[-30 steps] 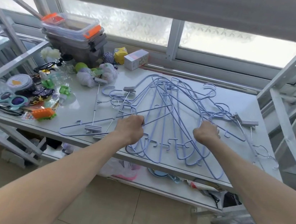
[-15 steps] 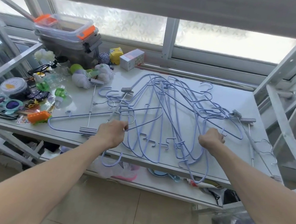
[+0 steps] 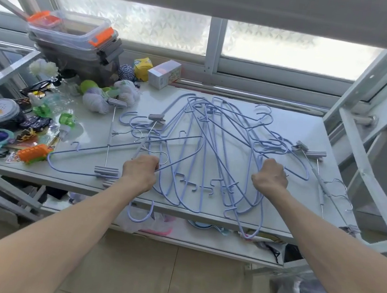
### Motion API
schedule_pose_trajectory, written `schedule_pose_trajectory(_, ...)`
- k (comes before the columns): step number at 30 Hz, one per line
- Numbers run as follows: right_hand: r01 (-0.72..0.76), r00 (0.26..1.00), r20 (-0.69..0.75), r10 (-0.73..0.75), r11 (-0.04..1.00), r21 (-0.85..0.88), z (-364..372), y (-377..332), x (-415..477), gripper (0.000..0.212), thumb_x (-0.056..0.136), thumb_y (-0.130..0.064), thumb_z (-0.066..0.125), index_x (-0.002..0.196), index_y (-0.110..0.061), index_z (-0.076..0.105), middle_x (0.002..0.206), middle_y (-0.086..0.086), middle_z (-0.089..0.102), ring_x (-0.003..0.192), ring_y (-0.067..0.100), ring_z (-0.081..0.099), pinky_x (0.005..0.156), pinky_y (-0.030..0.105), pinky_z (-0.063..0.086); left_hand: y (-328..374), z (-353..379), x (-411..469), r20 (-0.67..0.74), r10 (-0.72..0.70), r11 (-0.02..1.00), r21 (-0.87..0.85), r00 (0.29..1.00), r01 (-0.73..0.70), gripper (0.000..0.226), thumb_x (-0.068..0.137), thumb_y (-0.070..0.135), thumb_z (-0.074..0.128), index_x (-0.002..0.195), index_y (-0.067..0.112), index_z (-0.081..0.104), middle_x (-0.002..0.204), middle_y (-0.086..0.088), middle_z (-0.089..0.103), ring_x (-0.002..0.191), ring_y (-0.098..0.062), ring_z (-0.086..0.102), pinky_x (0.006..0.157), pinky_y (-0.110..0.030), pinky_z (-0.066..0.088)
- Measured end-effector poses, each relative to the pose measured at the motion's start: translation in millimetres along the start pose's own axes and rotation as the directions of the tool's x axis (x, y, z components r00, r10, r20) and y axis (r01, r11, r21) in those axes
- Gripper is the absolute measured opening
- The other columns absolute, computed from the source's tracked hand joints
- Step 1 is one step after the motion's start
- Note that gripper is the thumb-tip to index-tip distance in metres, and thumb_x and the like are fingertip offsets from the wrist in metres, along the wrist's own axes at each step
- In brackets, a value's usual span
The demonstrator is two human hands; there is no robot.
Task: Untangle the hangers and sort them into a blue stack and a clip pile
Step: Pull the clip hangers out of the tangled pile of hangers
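On the white tabletop (image 3: pixel 296 125), the left hand (image 3: pixel 139 175) is clenched on a thin lavender-blue wire hanger (image 3: pixel 103 153), and the right hand (image 3: pixel 271 176) is fisted around strands of the tangled blue hanger heap (image 3: pixel 212 148). Metal clip hangers with grey clamps (image 3: pixel 110 140) lie left and right of the heap.

White metal shelf (image 3: pixel 289 124) stands against frosted sliding windows (image 3: pixel 286 48), daylight bright through them. Beige tiled floor (image 3: pixel 158 277) below. White frame struts (image 3: pixel 366 169) at right. Lower shelf (image 3: pixel 199 241) holds clutter.
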State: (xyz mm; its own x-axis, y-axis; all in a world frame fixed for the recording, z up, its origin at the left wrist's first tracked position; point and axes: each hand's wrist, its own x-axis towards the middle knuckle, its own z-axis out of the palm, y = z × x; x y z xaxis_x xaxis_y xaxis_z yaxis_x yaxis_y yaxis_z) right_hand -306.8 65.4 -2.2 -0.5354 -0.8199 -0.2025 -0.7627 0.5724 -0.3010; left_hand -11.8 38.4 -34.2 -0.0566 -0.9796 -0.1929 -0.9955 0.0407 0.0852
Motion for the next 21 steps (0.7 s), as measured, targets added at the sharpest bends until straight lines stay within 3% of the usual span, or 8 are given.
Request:
schedule_pose_trajectory(3,-0.031,0.999,0.023,0.027,0.981,0.193,3.1,1.2,6.8,0.009,0.085,-0.009,0.054,0.089,-0.005,0.047,0.094,0.016,0.054,0.093,0.037,0.062,0.072,0.037,0.048,2.7,-0.3,1.9,0.015,0.002,1.0,0.003,1.0,-0.002,0.031,0.087,0.005,0.048,0.109,0.023,0.06,0.119,-0.001,0.06,0.108,-0.025,0.06,0.078,-0.03,0.04)
schedule_pose_trajectory(5,-0.083,0.996,0.063,0.061,0.889,0.45,8.6,1.4,12.3,0.001,0.084,-0.005,0.048,0.084,-0.005,0.049,0.091,0.023,0.062,0.077,0.035,0.063,0.06,0.036,0.048,2.2,-1.3,3.6,0.037,0.001,1.0,-0.003,0.999,-0.001,0.032,0.086,0.005,0.048,0.11,0.024,0.059,0.121,0.0,0.059,0.11,-0.024,0.059,0.081,-0.03,0.041)
schedule_pose_trajectory(7,-0.106,0.994,0.041,0.101,0.802,0.588,13.9,3.6,17.9,0.012,0.081,-0.003,0.046,0.078,0.005,0.055,0.085,0.027,0.065,0.068,0.03,0.06,0.054,0.032,0.041,1.2,-3.0,4.6,0.053,-0.004,1.0,-0.017,0.999,0.005,0.033,0.086,0.007,0.049,0.111,0.026,0.058,0.122,0.0,0.059,0.111,-0.024,0.059,0.082,-0.03,0.041)
schedule_pose_trajectory(9,-0.102,0.991,0.001,0.134,0.747,0.657,13.1,4.7,18.5,0.019,0.082,-0.002,0.047,0.083,0.013,0.06,0.069,0.015,0.062,0.063,0.023,0.052,0.055,0.03,0.036,1.0,-5.0,4.8,0.064,-0.005,0.999,-0.031,0.998,0.007,0.032,0.085,0.008,0.05,0.11,0.027,0.058,0.121,0.001,0.059,0.11,-0.024,0.059,0.082,-0.03,0.041)
schedule_pose_trajectory(12,-0.061,0.996,-0.001,0.09,0.687,0.724,6.0,4.7,16.8,0.026,0.091,-0.005,0.048,0.072,0.0,0.067,0.063,0.002,0.057,0.06,0.021,0.046,0.051,0.029,0.033,1.3,-7.4,4.3,0.079,-0.001,0.999,-0.037,0.997,0.004,0.032,0.084,0.009,0.05,0.111,0.026,0.058,0.121,0.0,0.059,0.109,-0.024,0.059,0.08,-0.031,0.041)
schedule_pose_trajectory(16,-0.006,0.999,-0.022,0.034,0.666,0.746,1.6,2.4,16.6,0.028,0.092,-0.006,0.05,0.071,-0.01,0.067,0.062,0.004,0.054,0.062,0.022,0.045,0.052,0.032,0.032,-0.1,-8.9,4.5,0.081,0.008,0.999,-0.044,0.997,-0.005,0.033,0.083,0.009,0.051,0.11,0.027,0.058,0.121,0.001,0.059,0.11,-0.022,0.059,0.079,-0.03,0.041)
schedule_pose_trajectory(21,-0.033,0.993,-0.043,0.11,0.611,0.791,-3.6,-8.5,15.4,0.03,0.089,-0.008,0.05,0.065,-0.019,0.065,0.062,0.005,0.054,0.061,0.021,0.047,0.056,0.032,0.036,-1.2,-11.8,6.2,0.116,0.031,0.999,-0.043,0.993,-0.026,0.037,0.084,0.007,0.05,0.114,0.026,0.057,0.124,0.002,0.058,0.112,-0.021,0.057,0.081,-0.031,0.043)
